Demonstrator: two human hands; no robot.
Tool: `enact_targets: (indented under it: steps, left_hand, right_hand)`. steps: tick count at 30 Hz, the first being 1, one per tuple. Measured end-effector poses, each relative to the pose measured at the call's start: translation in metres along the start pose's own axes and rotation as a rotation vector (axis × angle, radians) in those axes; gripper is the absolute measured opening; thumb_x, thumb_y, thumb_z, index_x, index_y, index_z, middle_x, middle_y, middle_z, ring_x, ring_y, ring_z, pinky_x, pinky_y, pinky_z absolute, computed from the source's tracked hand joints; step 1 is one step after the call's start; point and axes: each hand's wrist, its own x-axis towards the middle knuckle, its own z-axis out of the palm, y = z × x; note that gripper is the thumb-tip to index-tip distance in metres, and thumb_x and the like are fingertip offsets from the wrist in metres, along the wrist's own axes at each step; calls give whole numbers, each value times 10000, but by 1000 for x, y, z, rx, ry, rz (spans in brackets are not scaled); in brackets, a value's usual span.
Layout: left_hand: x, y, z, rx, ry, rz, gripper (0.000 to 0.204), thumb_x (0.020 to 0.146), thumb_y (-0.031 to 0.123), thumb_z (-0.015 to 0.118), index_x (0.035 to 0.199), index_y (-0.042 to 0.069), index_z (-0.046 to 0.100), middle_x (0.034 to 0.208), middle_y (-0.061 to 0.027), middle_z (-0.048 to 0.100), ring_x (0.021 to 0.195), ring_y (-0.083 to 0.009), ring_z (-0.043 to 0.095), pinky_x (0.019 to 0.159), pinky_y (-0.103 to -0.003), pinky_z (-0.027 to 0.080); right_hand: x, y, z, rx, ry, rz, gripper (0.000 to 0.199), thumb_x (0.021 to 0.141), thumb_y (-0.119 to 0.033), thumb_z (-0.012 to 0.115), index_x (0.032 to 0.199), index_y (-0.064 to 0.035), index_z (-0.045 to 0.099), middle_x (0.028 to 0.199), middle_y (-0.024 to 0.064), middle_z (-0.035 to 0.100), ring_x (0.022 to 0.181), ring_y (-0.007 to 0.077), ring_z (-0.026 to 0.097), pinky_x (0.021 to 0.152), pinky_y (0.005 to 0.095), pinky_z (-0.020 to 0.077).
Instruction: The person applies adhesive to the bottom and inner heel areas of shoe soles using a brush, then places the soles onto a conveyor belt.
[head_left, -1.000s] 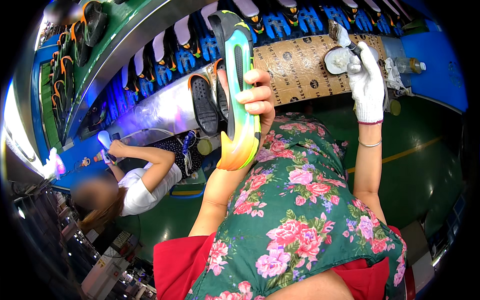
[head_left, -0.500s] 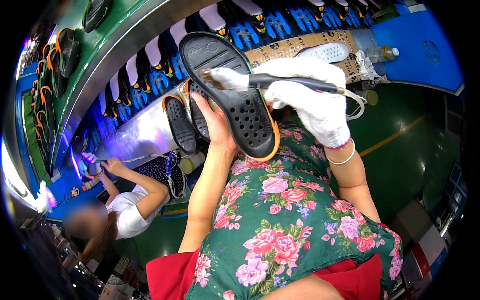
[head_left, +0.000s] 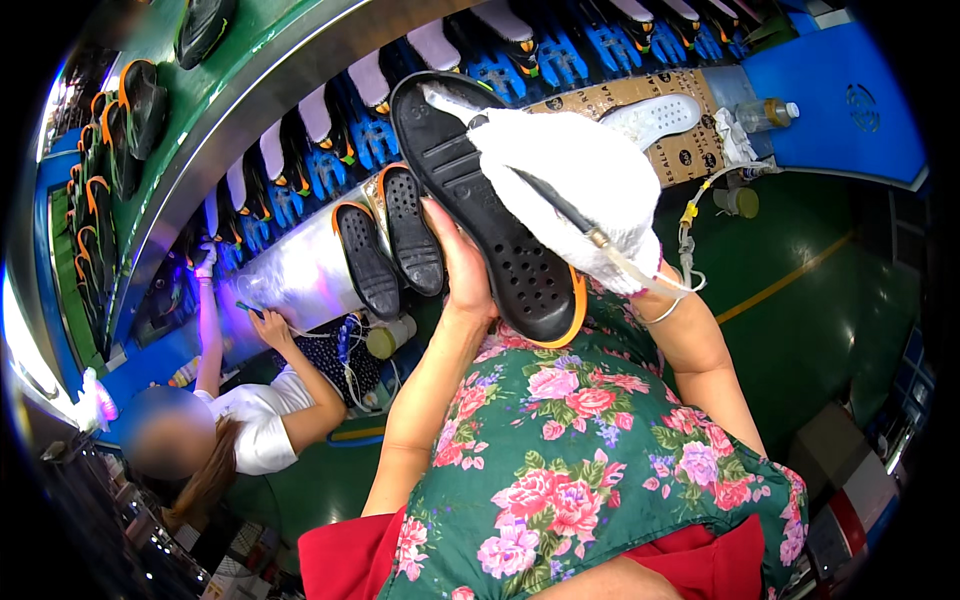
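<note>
A black shoe sole [head_left: 455, 165] with an orange heel edge is tilted up in front of me. My left hand [head_left: 465, 265] is bare and wraps the sole's left edge from below. My right hand [head_left: 575, 180], in a white glove, is closed on a brush [head_left: 550, 200] with a dark handle and a thin tube running from its back end. One gloved finger stretches over the sole's toe end. The bristles are hidden or blurred there. Two more black soles with orange edges, one outer [head_left: 367, 262] and one inner [head_left: 412, 232], lie just left of my left hand.
Beyond the sole, a conveyor carries blue holders [head_left: 375, 142] with shoe parts. A white sole [head_left: 655, 118] lies on cardboard [head_left: 690, 145], near a clear bottle [head_left: 768, 114]. At left, a co-worker in a white shirt [head_left: 265, 420] reaches toward the conveyor. Black shoes [head_left: 145, 108] stand on a green shelf.
My right hand has moved left and up over the sole, toward its toe end, with the brush turned. The held sole has shifted slightly right and down. The co-worker's arm has reached out to the conveyor.
</note>
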Motion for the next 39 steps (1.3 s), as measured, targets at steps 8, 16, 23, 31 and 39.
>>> enact_targets:
  steps: [8,16,23,31,39]
  left_hand:
    - [-10,-3,9,692,397,-9,914,958,780,169,1578,116,268,1552,-75,405,1409,-247,415,1180,-395,332]
    - [-12,3,-10,534,197,26,891,958,777,207,1571,134,282,1541,-61,415,1398,-246,421,1180,-403,326]
    - [-6,20,-6,635,322,131,942,931,816,192,1549,119,333,1513,-67,451,1383,-246,443,1172,-403,340]
    - [-8,47,-25,626,366,241,849,976,752,251,1531,119,364,1474,-65,504,1330,-251,502,1146,-419,380]
    - [9,66,1,305,-61,36,1115,787,952,271,1353,17,490,1175,-220,630,1021,-332,661,897,-451,560]
  right_hand:
    - [-10,-26,12,136,-58,77,300,823,-87,737,1123,-70,746,1026,105,743,909,262,719,790,358,577]
    - [-15,-15,16,-5,-105,25,326,819,-134,722,1143,-101,744,1066,105,744,959,267,721,828,373,577]
    - [-10,-5,7,15,-98,-33,246,864,-122,681,1095,-63,742,1079,135,738,936,314,723,850,397,567]
    - [-7,-16,12,261,-63,73,293,793,-62,782,1084,-50,757,1009,129,759,881,270,740,789,352,580]
    - [-23,-31,20,449,-184,83,328,803,-85,767,1130,-112,759,1079,81,756,949,249,726,867,363,559]
